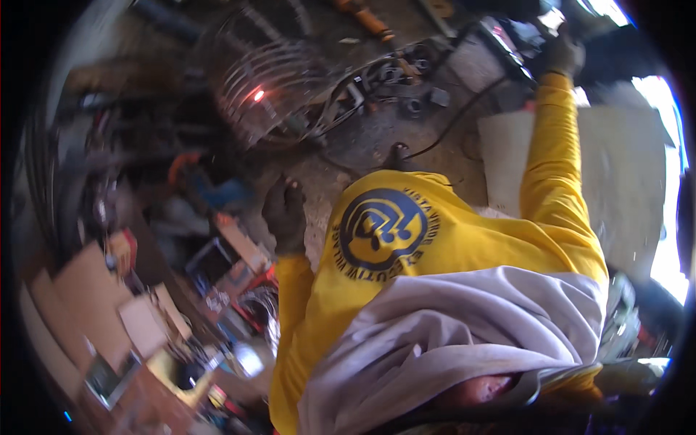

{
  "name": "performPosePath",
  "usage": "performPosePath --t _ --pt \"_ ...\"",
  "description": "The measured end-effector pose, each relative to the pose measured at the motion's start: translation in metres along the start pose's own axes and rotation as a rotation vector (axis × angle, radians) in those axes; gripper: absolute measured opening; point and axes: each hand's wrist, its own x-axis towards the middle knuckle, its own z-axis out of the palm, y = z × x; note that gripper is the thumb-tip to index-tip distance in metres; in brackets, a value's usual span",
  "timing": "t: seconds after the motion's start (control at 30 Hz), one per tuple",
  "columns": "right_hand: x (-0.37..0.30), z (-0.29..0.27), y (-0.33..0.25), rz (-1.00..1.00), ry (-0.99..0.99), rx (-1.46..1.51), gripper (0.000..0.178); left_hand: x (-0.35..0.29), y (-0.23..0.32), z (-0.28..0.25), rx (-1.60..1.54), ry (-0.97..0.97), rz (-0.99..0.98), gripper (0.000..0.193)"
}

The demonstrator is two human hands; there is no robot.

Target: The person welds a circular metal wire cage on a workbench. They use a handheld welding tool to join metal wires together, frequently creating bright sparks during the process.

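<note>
Sleeves (552,145) of a bright yellow fabric shirt (500,239) are leading out to both hands. The right hand (565,56) is hanging at the end of an outstretched arm, toward the upper right, with a small, pale, shiny object (552,18) showing right at its fingers. Blur is hiding the grip, so I cannot tell whether that hand is holding the object or only touching it. Just left of it, a pale, box-shaped thing with a dark edge (478,61) is sitting. The left hand (284,214) is hanging near the shirt's front, its fingers looking narrowly bunched; whether they are gripping anything I cannot tell. Ahead, a round cage of pale wire hoops (250,76) is standing, blurred, with a glowing red spot (259,95) shining on it. Grey metal parts (413,107) are lying in a heap beside it, and a thin black cable (457,119) is curving nearby. A broad, pale, flat board (623,167) is showing past the right sleeve, while brown cardboard sheets (87,297) are standing out at lower left.
</note>
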Motion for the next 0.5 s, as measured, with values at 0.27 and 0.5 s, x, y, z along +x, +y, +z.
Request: performPosePath --t 0.27,0.5 --pt "0.027 0.050 -0.045 0.508 -0.061 0.576 0.068 0.001 -0.001 0.002 0.028 0.283 -0.185 0.022" --pt "0.008 0.069 -0.037 0.413 -0.008 0.481 0.069 0.000 0.020 0.030 0.046 0.314 -0.256 0.024"
